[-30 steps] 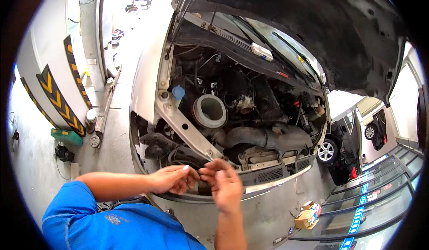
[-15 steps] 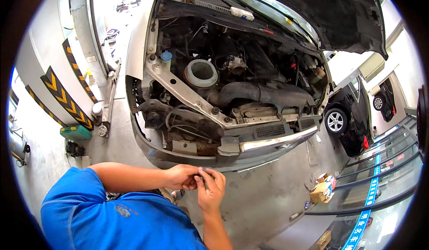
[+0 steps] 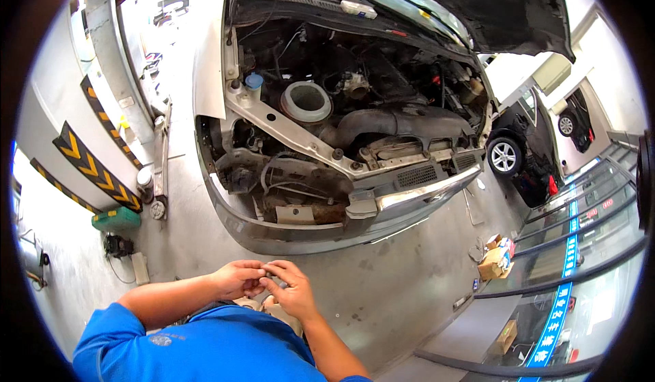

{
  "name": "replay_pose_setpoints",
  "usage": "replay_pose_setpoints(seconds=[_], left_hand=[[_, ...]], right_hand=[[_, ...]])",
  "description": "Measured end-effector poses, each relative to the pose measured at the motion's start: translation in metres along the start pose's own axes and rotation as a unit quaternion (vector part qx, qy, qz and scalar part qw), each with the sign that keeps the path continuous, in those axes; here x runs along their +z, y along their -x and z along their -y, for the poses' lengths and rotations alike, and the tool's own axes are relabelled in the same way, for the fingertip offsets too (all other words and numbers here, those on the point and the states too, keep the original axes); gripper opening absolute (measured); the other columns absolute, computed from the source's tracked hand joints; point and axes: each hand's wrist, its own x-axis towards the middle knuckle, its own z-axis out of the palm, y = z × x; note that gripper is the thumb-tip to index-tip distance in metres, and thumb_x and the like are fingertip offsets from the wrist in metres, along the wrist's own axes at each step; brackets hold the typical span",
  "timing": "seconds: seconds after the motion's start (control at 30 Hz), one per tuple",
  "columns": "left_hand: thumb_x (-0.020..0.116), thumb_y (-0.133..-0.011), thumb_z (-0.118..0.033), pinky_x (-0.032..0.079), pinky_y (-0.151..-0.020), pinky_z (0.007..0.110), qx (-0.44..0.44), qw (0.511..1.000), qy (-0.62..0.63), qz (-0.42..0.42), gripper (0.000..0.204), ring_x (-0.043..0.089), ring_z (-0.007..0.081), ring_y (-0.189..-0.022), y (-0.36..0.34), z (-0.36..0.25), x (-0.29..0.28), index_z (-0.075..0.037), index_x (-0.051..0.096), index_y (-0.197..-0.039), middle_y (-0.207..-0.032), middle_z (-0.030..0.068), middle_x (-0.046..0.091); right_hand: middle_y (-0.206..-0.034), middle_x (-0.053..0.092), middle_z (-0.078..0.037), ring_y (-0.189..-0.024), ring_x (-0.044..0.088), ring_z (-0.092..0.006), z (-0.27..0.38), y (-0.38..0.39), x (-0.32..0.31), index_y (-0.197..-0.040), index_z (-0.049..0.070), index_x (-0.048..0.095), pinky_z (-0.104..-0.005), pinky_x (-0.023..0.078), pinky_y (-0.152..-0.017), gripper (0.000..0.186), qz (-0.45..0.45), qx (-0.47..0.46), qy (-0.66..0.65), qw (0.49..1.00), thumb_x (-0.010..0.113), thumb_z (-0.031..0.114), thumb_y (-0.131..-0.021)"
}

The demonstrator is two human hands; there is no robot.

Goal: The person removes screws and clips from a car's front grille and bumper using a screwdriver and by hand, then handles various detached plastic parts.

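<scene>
Meeting fingertip-to-fingertip before the bumper edge (image 3: 290, 241), the left hand (image 3: 239, 279) and right hand (image 3: 293, 293) perhaps pinch something, one cannot tell; loosening could drop it onto the floor (image 3: 382, 293).

On a clock face centred on the view, the bumper (image 3: 293, 240) near 7 o'clock is smooth and faintly glossy. Toward 11, the crossbar (image 3: 290, 131) is dull bare metal and the cap (image 3: 254, 81) smooth plastic. The duct (image 3: 409, 122) at 2 looks like matt plastic. At 1, the windscreen (image 3: 399, 1) is glossy glass; the wheel (image 3: 504, 157) at 3 pairs shiny metal spokes with matt rubber. The box (image 3: 491, 269) at 4 is matt cardboard, the floor (image 3: 341, 293) at 6 smooth but stained, the shirt (image 3: 225, 341) at 7 soft matt cloth.
</scene>
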Motion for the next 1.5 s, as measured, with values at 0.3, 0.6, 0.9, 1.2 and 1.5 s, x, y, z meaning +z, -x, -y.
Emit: replay_pose_setpoints(seconds=[0.3,0.6,0.9,1.2,1.5], left_hand=[[0.048,-0.097,-0.023,0.037,-0.052,0.026,0.056,0.995,-0.04,-0.078,0.02,0.05,0.0147,-0.06,0.071,0.006,-0.027,-0.004,0.057,-0.096,-0.077,0.0048,0.058],[0.055,-0.094,-0.021,0.039,-0.052,0.025,0.092,0.993,-0.025,-0.065,0.017,0.052,0.0129,-0.062,0.057,0.017,0.002,-0.005,0.057,-0.098,-0.078,0.0045,0.058],[0.062,-0.09,-0.018,0.035,-0.048,0.025,0.065,0.991,-0.088,-0.077,0.014,0.051,0.0136,-0.058,-0.09,0.072,0.096,-0.004,0.06,-0.091,-0.073,0.0048,0.059],[0.057,-0.091,-0.02,0.029,-0.048,0.026,-0.002,0.982,-0.184,-0.053,0.021,0.041,0.0115,-0.055,-0.289,0.126,0.231,0.001,0.06,-0.092,-0.064,0.0014,0.048],[0.051,-0.094,-0.023,0.03,-0.05,0.026,-0.03,0.978,-0.176,-0.111,0.028,0.038,0.0111,-0.055,-0.394,0.09,0.232,0.003,0.06,-0.1,-0.063,-0.0011,0.04]], right_hand=[[-0.105,0.064,-0.008,-0.09,0.062,-0.0177,0.023,0.017,0.064,-0.099,0.003,0.068,-0.0276,0.05,-0.076,0.02,0.031,-0.006,0.016,0.999,0.07,0.011,-0.081],[-0.098,0.063,-0.007,-0.082,0.062,-0.0152,0.034,0.028,0.039,-0.097,0.003,0.066,-0.0261,0.049,-0.071,0.019,-0.001,-0.024,0.014,1.0,0.07,0.007,-0.079],[-0.094,0.065,-0.011,-0.078,0.064,-0.0174,-0.011,0.065,-0.117,-0.093,0.0,0.067,-0.0278,0.052,-0.069,0.017,-0.148,-0.052,0.089,0.984,0.072,0.005,-0.077],[-0.087,0.067,-0.012,-0.077,0.065,-0.0197,-0.051,0.085,-0.355,-0.095,0.0,0.068,-0.0292,0.051,-0.07,0.018,-0.228,-0.033,0.182,0.956,0.071,0.008,-0.079],[-0.091,0.067,-0.014,-0.081,0.064,-0.0209,-0.114,-0.028,-0.524,-0.101,0.0,0.068,-0.0307,0.051,-0.072,0.022,-0.3,0.09,0.166,0.935,0.068,0.012,-0.082]])
